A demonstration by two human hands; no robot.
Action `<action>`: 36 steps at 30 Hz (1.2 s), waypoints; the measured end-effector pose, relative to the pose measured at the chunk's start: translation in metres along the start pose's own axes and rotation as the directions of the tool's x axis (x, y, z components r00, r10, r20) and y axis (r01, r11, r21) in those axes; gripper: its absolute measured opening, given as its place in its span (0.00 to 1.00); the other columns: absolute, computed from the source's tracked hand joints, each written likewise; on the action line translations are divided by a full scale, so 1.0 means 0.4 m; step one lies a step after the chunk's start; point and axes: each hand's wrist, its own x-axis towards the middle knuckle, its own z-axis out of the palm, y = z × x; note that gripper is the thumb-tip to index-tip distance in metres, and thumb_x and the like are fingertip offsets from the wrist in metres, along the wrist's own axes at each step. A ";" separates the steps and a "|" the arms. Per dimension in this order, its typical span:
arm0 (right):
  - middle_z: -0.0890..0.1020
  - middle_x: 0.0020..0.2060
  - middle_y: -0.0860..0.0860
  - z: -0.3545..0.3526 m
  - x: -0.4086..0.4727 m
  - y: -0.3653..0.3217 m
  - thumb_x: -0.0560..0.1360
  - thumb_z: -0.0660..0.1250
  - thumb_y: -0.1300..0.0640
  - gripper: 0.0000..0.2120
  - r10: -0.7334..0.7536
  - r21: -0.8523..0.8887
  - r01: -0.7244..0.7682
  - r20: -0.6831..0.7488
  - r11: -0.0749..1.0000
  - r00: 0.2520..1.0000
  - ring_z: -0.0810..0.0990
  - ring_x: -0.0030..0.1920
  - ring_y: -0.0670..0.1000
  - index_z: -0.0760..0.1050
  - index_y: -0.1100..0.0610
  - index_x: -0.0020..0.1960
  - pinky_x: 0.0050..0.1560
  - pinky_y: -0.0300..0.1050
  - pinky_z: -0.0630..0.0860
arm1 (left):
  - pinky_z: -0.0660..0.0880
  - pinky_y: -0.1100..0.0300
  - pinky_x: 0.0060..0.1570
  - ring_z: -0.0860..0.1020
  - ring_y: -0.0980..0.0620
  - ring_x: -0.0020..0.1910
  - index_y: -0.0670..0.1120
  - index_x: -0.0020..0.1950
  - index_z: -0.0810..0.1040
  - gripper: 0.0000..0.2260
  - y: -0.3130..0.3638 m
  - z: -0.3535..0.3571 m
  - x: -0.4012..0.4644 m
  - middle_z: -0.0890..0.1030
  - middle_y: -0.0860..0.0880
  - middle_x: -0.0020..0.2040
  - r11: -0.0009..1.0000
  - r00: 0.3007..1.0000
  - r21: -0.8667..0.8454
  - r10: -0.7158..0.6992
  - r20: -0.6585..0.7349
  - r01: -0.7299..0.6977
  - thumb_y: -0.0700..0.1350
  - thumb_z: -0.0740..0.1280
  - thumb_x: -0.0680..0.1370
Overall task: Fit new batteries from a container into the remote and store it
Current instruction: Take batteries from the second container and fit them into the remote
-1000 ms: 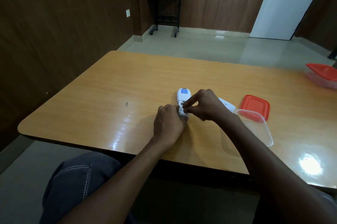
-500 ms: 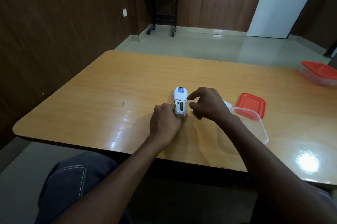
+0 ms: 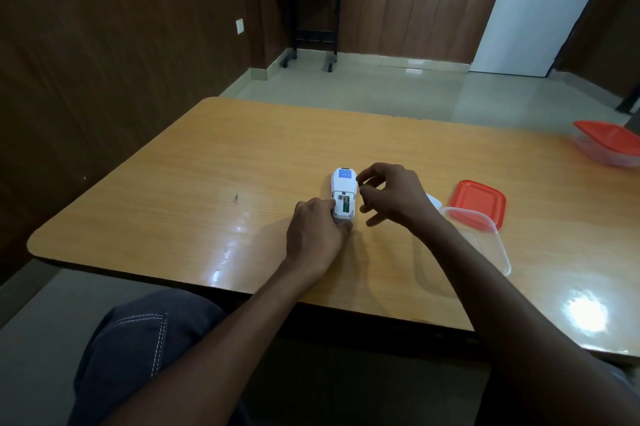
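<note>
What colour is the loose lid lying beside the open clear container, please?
Red; the loose lid shows in the head view.

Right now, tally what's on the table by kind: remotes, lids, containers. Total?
White plastic remote, back up, battery bay open: 1
Loose flat red plastic lid: 1
Clear plastic containers: 2, one open near the right hand, one with a red lid on at the far right
Total: 4
A small white piece behind the right hand is not counted; unclear.
</note>
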 end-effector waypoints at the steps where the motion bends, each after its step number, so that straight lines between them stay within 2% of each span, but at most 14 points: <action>1: 0.83 0.48 0.52 0.009 0.002 0.004 0.78 0.66 0.63 0.10 -0.030 -0.036 0.031 0.004 0.999 1.000 0.87 0.38 0.55 0.80 0.56 0.58 0.30 0.51 0.84 | 0.76 0.57 0.51 0.77 0.48 0.63 0.48 0.72 0.76 0.24 0.001 -0.001 -0.001 0.81 0.47 0.65 1.000 1.000 0.003 0.004 0.000 -0.004 0.51 0.73 0.77; 2: 0.83 0.49 0.51 0.017 0.005 0.009 0.79 0.66 0.62 0.10 -0.075 -0.096 0.074 -0.001 0.993 0.997 0.86 0.38 0.55 0.81 0.55 0.58 0.32 0.52 0.85 | 0.76 0.54 0.52 0.77 0.47 0.63 0.48 0.72 0.77 0.23 0.003 -0.002 -0.001 0.82 0.47 0.64 1.000 1.000 0.009 0.006 0.005 -0.006 0.51 0.72 0.77; 4: 0.83 0.47 0.49 0.033 0.009 0.017 0.78 0.67 0.61 0.10 -0.163 -0.205 0.156 -0.021 0.966 0.986 0.83 0.40 0.52 0.82 0.54 0.57 0.42 0.55 0.84 | 0.77 0.51 0.54 0.76 0.46 0.62 0.48 0.71 0.77 0.22 0.005 -0.005 -0.003 0.82 0.47 0.63 1.000 1.000 0.017 0.008 0.008 -0.008 0.52 0.71 0.78; 6: 0.83 0.44 0.47 0.044 0.012 0.018 0.76 0.69 0.61 0.08 -0.191 -0.199 0.178 -0.050 0.964 0.980 0.82 0.43 0.51 0.81 0.54 0.54 0.47 0.56 0.82 | 0.76 0.52 0.54 0.76 0.46 0.63 0.47 0.71 0.77 0.22 0.007 -0.007 -0.005 0.81 0.47 0.63 1.000 1.000 0.017 0.007 0.004 -0.007 0.51 0.70 0.78; 10: 0.84 0.45 0.50 0.057 0.023 0.017 0.76 0.71 0.61 0.06 -0.134 -0.036 0.131 -0.110 0.991 0.985 0.84 0.45 0.52 0.78 0.54 0.52 0.48 0.56 0.83 | 0.76 0.52 0.55 0.75 0.46 0.64 0.47 0.72 0.76 0.22 0.008 -0.008 -0.008 0.81 0.46 0.63 1.000 1.000 0.011 0.007 0.003 -0.007 0.50 0.70 0.79; 12: 0.84 0.47 0.50 0.059 0.024 0.016 0.77 0.70 0.59 0.07 -0.089 0.038 0.095 -0.143 0.995 0.986 0.84 0.45 0.50 0.78 0.53 0.54 0.46 0.51 0.83 | 0.77 0.51 0.54 0.76 0.46 0.62 0.47 0.72 0.77 0.22 0.008 -0.008 -0.007 0.81 0.46 0.63 1.000 1.000 0.010 0.005 0.005 -0.005 0.51 0.70 0.79; 15: 0.84 0.47 0.49 0.063 0.022 0.014 0.78 0.69 0.58 0.11 -0.024 0.164 0.049 -0.154 0.985 0.988 0.82 0.44 0.46 0.78 0.50 0.59 0.38 0.41 0.76 | 0.77 0.52 0.51 0.77 0.47 0.60 0.48 0.71 0.77 0.21 0.009 -0.007 -0.007 0.82 0.47 0.62 1.000 1.000 0.008 -0.004 0.015 0.004 0.52 0.70 0.79; 18: 0.84 0.42 0.47 0.080 0.019 0.019 0.76 0.71 0.57 0.08 0.003 0.183 0.030 -0.176 0.983 0.984 0.82 0.42 0.46 0.82 0.50 0.55 0.38 0.40 0.75 | 0.74 0.55 0.44 0.77 0.47 0.57 0.49 0.67 0.81 0.18 0.009 -0.006 -0.006 0.83 0.48 0.57 1.000 1.000 0.008 -0.003 0.025 0.003 0.52 0.70 0.78; 20: 0.84 0.41 0.46 0.094 0.017 0.026 0.75 0.72 0.56 0.07 -0.012 0.115 0.033 -0.184 0.993 0.983 0.82 0.42 0.46 0.83 0.52 0.53 0.40 0.40 0.75 | 0.73 0.54 0.41 0.78 0.46 0.55 0.49 0.62 0.83 0.15 0.008 -0.006 -0.004 0.83 0.48 0.53 1.000 1.000 0.012 -0.002 0.028 0.002 0.51 0.69 0.77; 23: 0.85 0.41 0.47 0.104 0.022 0.035 0.74 0.74 0.54 0.05 -0.088 0.004 0.090 -0.177 0.996 0.980 0.81 0.45 0.47 0.84 0.53 0.49 0.45 0.43 0.75 | 0.77 0.51 0.43 0.78 0.44 0.54 0.49 0.59 0.83 0.13 0.006 -0.007 -0.004 0.82 0.47 0.51 1.000 0.999 0.013 0.003 0.036 -0.004 0.50 0.69 0.76; 27: 0.84 0.41 0.51 0.102 0.033 0.042 0.74 0.71 0.53 0.06 -0.260 -0.337 0.214 -0.096 0.917 0.961 0.77 0.49 0.53 0.86 0.54 0.44 0.42 0.46 0.69 | 0.79 0.48 0.46 0.78 0.42 0.54 0.47 0.60 0.83 0.13 0.005 -0.009 -0.005 0.82 0.45 0.51 1.000 1.000 -0.009 0.005 0.027 -0.004 0.48 0.68 0.77; 32: 0.82 0.40 0.58 0.073 0.031 0.034 0.73 0.66 0.55 0.12 -0.240 -0.448 0.228 0.030 0.864 0.970 0.77 0.46 0.56 0.87 0.58 0.45 0.43 0.55 0.77 | 0.78 0.49 0.48 0.78 0.43 0.57 0.47 0.64 0.82 0.16 0.011 -0.013 -0.008 0.83 0.45 0.55 1.000 1.000 -0.013 -0.003 0.018 0.003 0.49 0.69 0.78; 34: 0.82 0.40 0.57 0.061 0.023 0.037 0.73 0.66 0.55 0.11 -0.244 -0.444 0.223 0.010 0.868 0.970 0.79 0.46 0.57 0.86 0.59 0.45 0.43 0.54 0.78 | 0.77 0.51 0.49 0.77 0.43 0.59 0.48 0.65 0.82 0.17 0.010 -0.010 -0.007 0.83 0.45 0.56 1.000 1.000 -0.002 0.002 0.014 -0.002 0.49 0.70 0.77; 36: 0.83 0.45 0.55 0.045 0.016 0.045 0.73 0.67 0.58 0.11 -0.275 -0.497 0.186 -0.110 0.848 0.955 0.79 0.49 0.56 0.86 0.57 0.50 0.44 0.50 0.76 | 0.77 0.52 0.50 0.76 0.45 0.60 0.48 0.66 0.81 0.18 0.009 -0.007 -0.005 0.83 0.46 0.58 1.000 1.000 0.013 -0.001 0.007 0.001 0.49 0.71 0.76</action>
